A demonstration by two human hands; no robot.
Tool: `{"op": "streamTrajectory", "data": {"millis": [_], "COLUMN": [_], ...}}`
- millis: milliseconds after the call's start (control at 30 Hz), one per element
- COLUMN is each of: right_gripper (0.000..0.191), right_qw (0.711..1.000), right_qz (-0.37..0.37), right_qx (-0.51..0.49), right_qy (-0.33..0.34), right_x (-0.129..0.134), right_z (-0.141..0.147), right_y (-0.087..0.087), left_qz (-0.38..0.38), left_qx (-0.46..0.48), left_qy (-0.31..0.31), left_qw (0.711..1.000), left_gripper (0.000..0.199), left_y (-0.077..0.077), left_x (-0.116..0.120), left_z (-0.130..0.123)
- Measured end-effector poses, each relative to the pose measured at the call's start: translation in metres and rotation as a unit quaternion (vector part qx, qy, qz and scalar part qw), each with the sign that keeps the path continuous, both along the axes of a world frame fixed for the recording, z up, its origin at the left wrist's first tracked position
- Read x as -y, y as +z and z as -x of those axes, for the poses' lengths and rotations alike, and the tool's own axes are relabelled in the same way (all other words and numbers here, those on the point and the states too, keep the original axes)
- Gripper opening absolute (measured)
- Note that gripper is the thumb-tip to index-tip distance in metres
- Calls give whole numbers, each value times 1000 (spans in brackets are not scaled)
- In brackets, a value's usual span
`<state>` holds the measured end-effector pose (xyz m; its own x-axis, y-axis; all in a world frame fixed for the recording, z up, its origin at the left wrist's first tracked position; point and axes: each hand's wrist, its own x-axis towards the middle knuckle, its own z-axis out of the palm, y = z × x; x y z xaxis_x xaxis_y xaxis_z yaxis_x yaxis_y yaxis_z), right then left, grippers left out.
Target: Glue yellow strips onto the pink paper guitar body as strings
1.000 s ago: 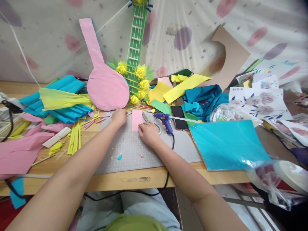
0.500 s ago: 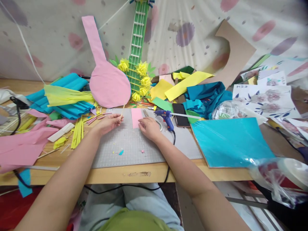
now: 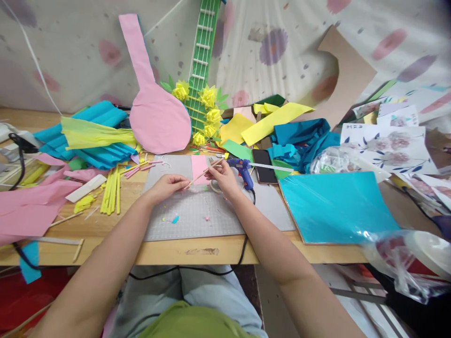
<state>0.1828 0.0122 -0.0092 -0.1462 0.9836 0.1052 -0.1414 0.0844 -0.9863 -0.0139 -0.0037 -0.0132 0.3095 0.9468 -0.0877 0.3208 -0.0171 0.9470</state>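
Observation:
A thin wooden stick (image 3: 200,176) slants between my two hands above the grey cutting mat (image 3: 190,216). My left hand (image 3: 172,184) pinches its lower left end. Nearer the upper right end, the fingers of my right hand (image 3: 222,177) are closed on it. Just behind the stick, a pink paper strip (image 3: 199,165) lies on the mat. The blue glue gun (image 3: 244,172), with its clear glue stick, rests right of my right hand. A roll of tape (image 3: 215,186) is partly hidden by that hand.
A pink paper lute shape (image 3: 160,117) and a green stringed neck with yellow flowers (image 3: 200,75) stand behind. A phone (image 3: 265,167) and a turquoise board (image 3: 340,206) lie right; yellow strips (image 3: 112,191) and pink paper (image 3: 38,202) lie left.
My right hand has lifted off the pink strip and taken hold of the stick. The stick has tilted from near upright to a low slant, and my left hand has moved slightly right.

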Motion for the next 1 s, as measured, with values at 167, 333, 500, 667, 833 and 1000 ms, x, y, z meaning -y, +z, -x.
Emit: {"op": "streamTrajectory", "data": {"millis": [167,333,500,667,833,1000], "right_gripper": [20,21,25,26,19,16], "right_qw": [1000,1000,1000,996,987,980], "right_qz": [6,1,12,57,113,152], "right_qx": [3,1,-19,-55,-110,-124], "right_qy": [-3,-23,3,38,37,45], "right_x": [1,0,1,-2,-7,-8], "right_z": [1,1,1,-2,-7,-10], "right_y": [-1,-5,-5,-5,-5,-3], "left_qz": [12,-5,-20,-15,-43,-109], "left_qx": [12,-34,-55,-37,-30,-72], "left_qy": [-11,-53,-47,-8,78,131], "left_qw": [1000,998,997,999,996,983], "left_gripper": [38,32,24,25,26,30], "left_y": [0,-1,0,1,-1,-8], "left_x": [1,1,1,0,-3,-6], "left_z": [1,3,6,3,-2,1]}}
